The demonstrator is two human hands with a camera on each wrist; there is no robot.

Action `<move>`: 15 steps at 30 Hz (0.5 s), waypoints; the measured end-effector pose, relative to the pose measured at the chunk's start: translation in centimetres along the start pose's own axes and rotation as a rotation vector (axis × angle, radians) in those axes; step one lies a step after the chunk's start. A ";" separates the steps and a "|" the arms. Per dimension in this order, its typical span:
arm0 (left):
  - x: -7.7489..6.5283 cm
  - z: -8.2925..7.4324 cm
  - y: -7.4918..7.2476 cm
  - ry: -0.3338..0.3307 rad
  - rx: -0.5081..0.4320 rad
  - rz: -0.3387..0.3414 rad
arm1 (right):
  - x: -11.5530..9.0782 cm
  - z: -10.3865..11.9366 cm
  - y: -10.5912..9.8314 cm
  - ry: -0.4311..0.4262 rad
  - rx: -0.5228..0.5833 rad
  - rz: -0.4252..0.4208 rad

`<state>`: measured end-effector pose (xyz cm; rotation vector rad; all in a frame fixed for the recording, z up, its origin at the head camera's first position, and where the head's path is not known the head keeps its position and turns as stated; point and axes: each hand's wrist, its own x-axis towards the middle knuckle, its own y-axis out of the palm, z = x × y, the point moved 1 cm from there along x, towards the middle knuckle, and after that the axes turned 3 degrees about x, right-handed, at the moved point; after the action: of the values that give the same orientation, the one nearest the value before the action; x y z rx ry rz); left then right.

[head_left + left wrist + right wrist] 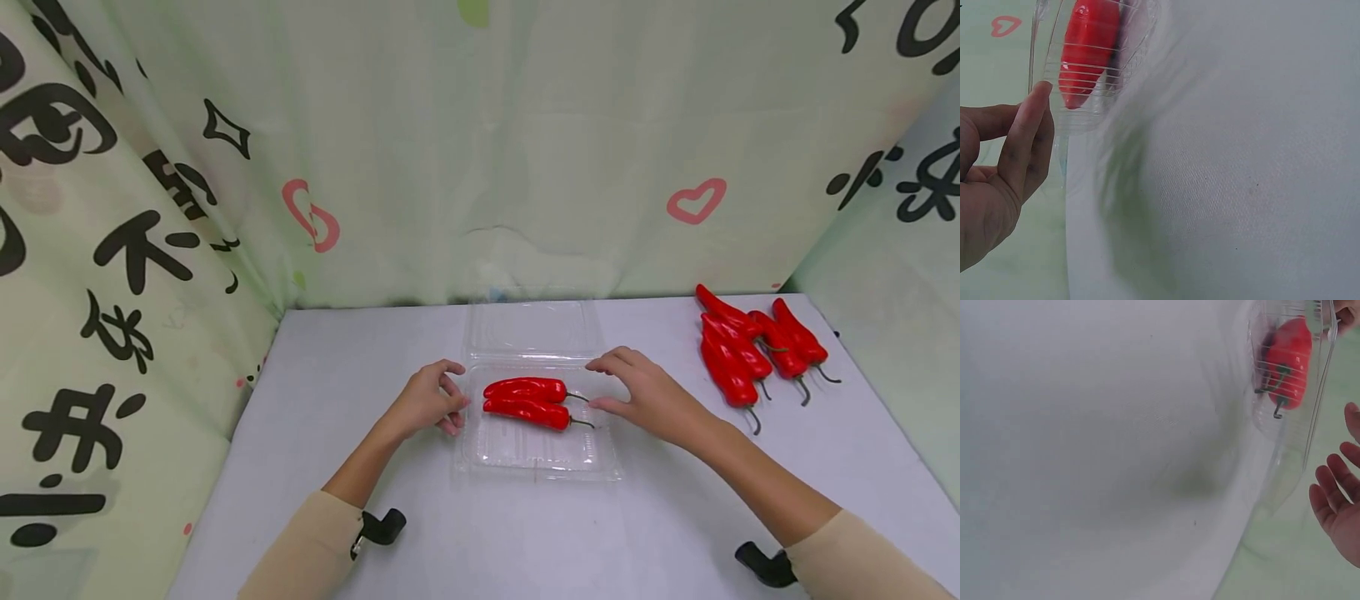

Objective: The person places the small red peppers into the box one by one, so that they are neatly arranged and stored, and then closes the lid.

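A clear plastic clamshell box [540, 454] lies on the table with its lid [532, 329] folded back behind it. Two red chili peppers [528, 412] lie side by side in the base, their green stems pointing right. My left hand [431, 400] is at the box's left side with loosely bent fingers; in the left wrist view a fingertip comes right up to the box wall, and I cannot tell if it touches. Beside the right side, my right hand [652, 398] is spread, thumb near the stems and holding nothing. In the right wrist view its fingers [1335, 487] stand apart from the box.
Several more red chili peppers [731, 354] lie in a group at the back right of the white table [352, 350]. A pale green curtain [525, 150] with printed hearts and black characters hangs behind and along both sides.
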<state>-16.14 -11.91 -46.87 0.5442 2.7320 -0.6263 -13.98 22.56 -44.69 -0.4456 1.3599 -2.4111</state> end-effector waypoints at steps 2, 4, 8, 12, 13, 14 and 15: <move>0.0 0.0 0.0 -0.003 0.003 0.000 | -0.4 -0.5 -0.4 0.021 0.003 -0.017; 0.0 0.1 0.1 -0.004 0.008 0.000 | -0.9 -1.0 -0.7 0.048 0.013 -0.035; 0.0 0.1 0.1 -0.002 0.010 0.001 | -1.8 -2.1 -1.5 0.101 0.010 -0.065; 0.0 0.1 0.1 -0.002 0.012 -0.002 | -2.7 -3.1 -2.1 0.141 0.007 -0.082; 0.0 0.1 0.1 -0.001 0.013 -0.003 | -2.9 -3.3 -2.2 0.148 0.005 -0.088; 0.0 0.1 0.1 0.000 0.013 -0.004 | -3.1 -3.5 -2.3 0.156 0.003 -0.095; -0.1 0.1 0.1 0.000 0.012 -0.005 | -3.3 -3.8 -2.4 0.162 0.001 -0.102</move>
<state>-16.03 -11.90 -46.95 0.5407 2.7324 -0.6446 -12.95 28.07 -44.80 -0.3335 1.4339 -2.5795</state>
